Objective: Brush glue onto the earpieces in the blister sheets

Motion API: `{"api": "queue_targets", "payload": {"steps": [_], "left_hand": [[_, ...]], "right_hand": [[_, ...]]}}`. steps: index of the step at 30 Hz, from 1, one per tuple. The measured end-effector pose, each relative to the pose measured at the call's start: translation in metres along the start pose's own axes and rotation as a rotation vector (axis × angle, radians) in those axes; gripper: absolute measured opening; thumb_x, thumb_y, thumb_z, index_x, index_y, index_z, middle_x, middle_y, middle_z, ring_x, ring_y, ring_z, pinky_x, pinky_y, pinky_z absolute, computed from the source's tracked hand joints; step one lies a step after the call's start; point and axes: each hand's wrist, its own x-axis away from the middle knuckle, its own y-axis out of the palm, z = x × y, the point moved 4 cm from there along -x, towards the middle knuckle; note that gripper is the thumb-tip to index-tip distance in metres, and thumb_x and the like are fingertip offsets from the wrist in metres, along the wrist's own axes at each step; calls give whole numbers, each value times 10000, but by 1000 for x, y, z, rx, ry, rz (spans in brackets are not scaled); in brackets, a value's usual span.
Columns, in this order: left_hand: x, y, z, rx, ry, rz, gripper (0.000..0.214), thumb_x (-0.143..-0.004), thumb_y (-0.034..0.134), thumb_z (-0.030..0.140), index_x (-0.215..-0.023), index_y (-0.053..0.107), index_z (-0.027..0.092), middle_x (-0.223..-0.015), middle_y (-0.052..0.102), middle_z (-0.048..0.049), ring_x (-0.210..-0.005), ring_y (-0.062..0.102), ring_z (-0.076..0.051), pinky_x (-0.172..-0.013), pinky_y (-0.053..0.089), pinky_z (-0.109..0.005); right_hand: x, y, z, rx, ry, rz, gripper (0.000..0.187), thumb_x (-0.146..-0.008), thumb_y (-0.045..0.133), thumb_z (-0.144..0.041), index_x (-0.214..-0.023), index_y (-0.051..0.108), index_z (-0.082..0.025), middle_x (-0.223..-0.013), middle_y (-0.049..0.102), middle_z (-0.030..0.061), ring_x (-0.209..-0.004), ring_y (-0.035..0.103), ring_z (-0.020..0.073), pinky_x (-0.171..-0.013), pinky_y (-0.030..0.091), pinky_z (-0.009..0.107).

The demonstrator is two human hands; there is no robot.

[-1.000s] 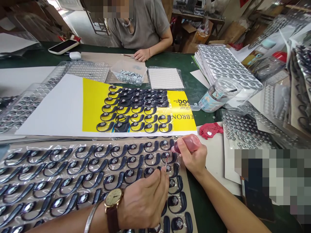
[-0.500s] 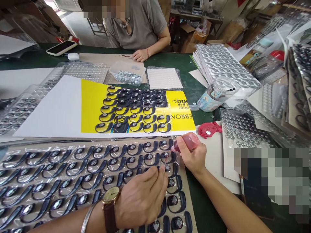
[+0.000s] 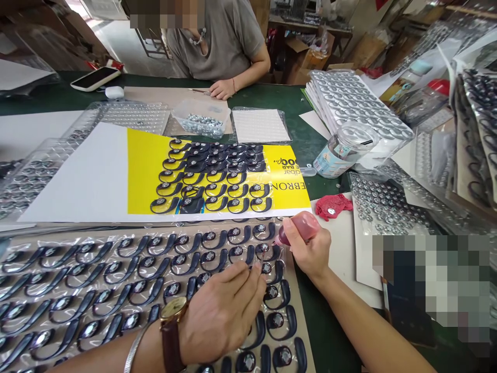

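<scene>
My left hand [image 3: 227,311], wearing a watch, is pinched around a thin pointed tool [image 3: 263,255]; its exact kind I cannot make out. The tool's reddish tip meets the round shiny centre of a dark hook-shaped piece [image 3: 275,252] near the right end of its row. My right hand [image 3: 312,251] grips a squeeze bottle [image 3: 303,226] of pink-red liquid, tilted with its nozzle just above and right of that piece. Many similar dark pieces lie in rows under clear film on a brown sheet [image 3: 301,311], partly hidden by my left hand and forearm.
Beyond lies a yellow and white board [image 3: 145,171] with more dark pieces. A tub of shiny stones [image 3: 204,124], a clear jar [image 3: 337,155], a red cloth [image 3: 334,206] and a stack of patterned sheets [image 3: 357,103] stand around. A person [image 3: 225,41] sits opposite, one hand on the table.
The view has shifted slightly. Both hands stay almost in place, the tool's tip still at the same piece and the bottle still beside it.
</scene>
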Motion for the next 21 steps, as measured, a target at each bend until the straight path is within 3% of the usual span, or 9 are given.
{"api": "queue_targets", "payload": {"steps": [11, 16, 21], "left_hand": [[3, -3, -11, 131, -77, 38, 354, -877, 316, 37, -1091, 599, 36, -1052, 675, -156, -882, 668, -209, -826, 522, -391], [10, -2, -26, 332, -207, 69, 369, -824, 429, 20, -1148, 585, 103, -1114, 667, -111, -941, 662, -186, -849, 512, -382], [11, -1, -37, 487, -310, 156, 309, -829, 476, -17, -1052, 626, 135, -1039, 702, -78, -934, 675, -149, -854, 500, -339]], "right_hand": [[0, 0, -2, -30, -22, -16, 292, -840, 619, -279, -574, 546, -184, -451, 518, -49, -406, 498, 95, -468, 416, 219], [1, 3, -3, -80, 6, -45, 276, -849, 609, -279, -597, 558, -180, -460, 531, -48, -406, 512, 94, -472, 425, 216], [4, 6, -3, -86, 13, -51, 234, -845, 610, -312, -661, 593, -169, -531, 563, -26, -461, 540, 110, -489, 436, 229]]}}
